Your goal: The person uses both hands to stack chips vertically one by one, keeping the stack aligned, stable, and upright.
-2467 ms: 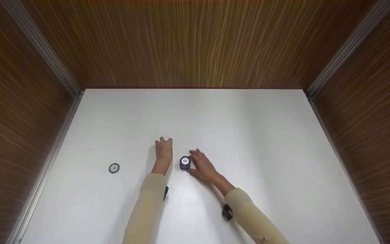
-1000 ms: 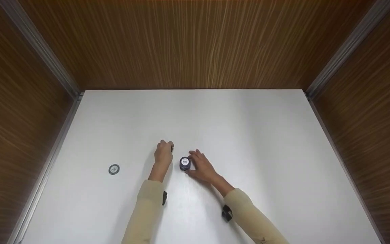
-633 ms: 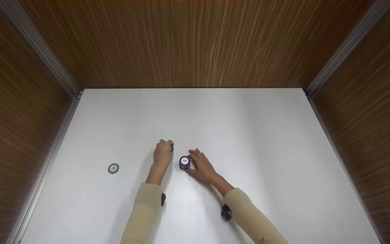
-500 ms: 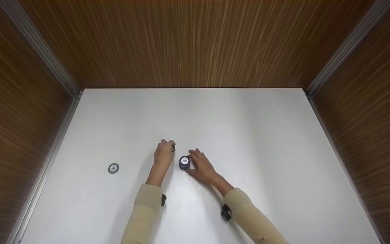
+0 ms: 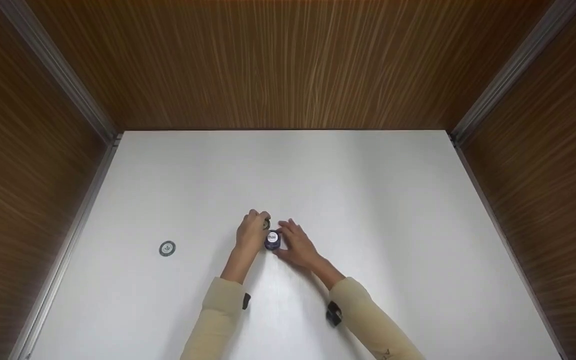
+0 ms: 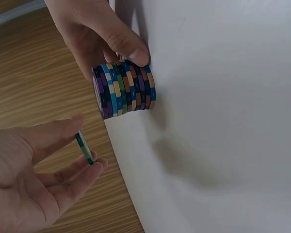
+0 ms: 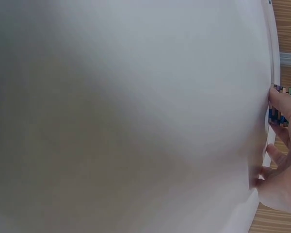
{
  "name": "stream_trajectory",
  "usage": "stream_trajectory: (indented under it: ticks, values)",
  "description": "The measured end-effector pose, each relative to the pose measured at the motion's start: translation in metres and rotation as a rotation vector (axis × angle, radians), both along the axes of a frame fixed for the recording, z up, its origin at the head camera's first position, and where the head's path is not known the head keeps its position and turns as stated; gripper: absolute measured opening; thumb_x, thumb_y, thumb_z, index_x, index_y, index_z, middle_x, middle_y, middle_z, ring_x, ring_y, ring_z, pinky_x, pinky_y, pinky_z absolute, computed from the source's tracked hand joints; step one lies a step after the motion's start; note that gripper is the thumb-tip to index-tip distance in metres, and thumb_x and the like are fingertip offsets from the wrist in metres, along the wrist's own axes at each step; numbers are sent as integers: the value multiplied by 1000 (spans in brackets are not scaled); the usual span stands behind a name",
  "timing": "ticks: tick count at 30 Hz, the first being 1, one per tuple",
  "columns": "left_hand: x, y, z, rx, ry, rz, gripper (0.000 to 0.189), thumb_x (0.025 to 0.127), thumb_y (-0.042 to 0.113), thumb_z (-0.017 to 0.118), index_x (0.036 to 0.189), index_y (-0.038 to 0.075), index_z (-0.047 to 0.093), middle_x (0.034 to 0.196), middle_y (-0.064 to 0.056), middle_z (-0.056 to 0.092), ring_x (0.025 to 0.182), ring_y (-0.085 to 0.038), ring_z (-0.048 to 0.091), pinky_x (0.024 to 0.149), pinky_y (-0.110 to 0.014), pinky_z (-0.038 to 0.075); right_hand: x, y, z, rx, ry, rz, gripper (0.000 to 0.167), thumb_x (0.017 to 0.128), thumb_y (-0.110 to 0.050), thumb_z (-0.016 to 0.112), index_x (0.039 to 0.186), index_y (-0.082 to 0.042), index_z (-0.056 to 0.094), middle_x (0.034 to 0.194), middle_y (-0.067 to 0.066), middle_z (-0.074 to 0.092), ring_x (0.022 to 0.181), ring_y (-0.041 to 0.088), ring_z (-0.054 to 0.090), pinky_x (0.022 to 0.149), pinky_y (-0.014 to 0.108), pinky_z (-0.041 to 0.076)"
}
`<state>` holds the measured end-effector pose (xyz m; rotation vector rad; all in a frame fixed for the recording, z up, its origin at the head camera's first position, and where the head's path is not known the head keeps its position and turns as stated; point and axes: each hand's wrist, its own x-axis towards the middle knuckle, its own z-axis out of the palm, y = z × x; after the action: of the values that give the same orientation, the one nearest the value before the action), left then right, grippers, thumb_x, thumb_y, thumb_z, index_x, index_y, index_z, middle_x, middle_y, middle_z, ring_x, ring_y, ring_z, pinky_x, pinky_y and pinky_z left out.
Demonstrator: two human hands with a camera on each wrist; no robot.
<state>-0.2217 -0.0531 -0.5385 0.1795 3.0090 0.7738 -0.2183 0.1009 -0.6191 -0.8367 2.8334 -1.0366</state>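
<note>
A stack of several poker chips point(image 6: 123, 87), with mixed blue, purple, orange and green edges, stands on the white table. Its top chip is dark with a white label in the head view. My right hand point(image 5: 298, 245) holds the stack from the right between thumb and fingers. Just left of the stack, my left hand point(image 5: 252, 232) pinches a single green-edged poker chip point(image 6: 84, 147) by its rim, tilted and apart from the stack in the left wrist view. Farther left, another poker chip point(image 5: 167, 248), dark-rimmed with a pale centre, lies flat by itself.
The white tabletop point(image 5: 368, 200) is bounded by a wood-grain panel point(image 5: 288, 65) at the back and similar panels on both sides, with metal rails along the corners. Each wrist wears a small black camera point(image 5: 334, 314).
My left hand first turned so that its chip came into sight, then moved right, up beside the stack. The right hand and the lone chip on the left have stayed in place.
</note>
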Motion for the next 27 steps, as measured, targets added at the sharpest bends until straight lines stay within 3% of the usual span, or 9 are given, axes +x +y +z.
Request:
stream_trajectory:
  ticks: [10,20,27]
  values:
    - [6,8,0,-29,2,-73,31,76,8,73,105,4,64,96,-15,55,90,-29,56,73,-36,52,1,-1,3,11,-22,-15,44,77,-18,73,114,-4,53,135,18,41,130,40,25,107,50,18]
    - [14,17,-4,-90,95,-99,33,74,3,74,106,1,64,97,-17,57,90,-29,57,73,-31,53,0,0,2,13,-46,6,59,80,-24,71,129,-7,45,138,11,38,131,41,22,107,52,14]
    - [15,23,-8,-85,65,-88,34,76,2,71,109,4,64,98,-14,56,93,-27,55,72,-32,53,0,0,2,60,-44,-4,64,80,-20,70,134,0,41,139,13,38,132,37,21,109,47,14]
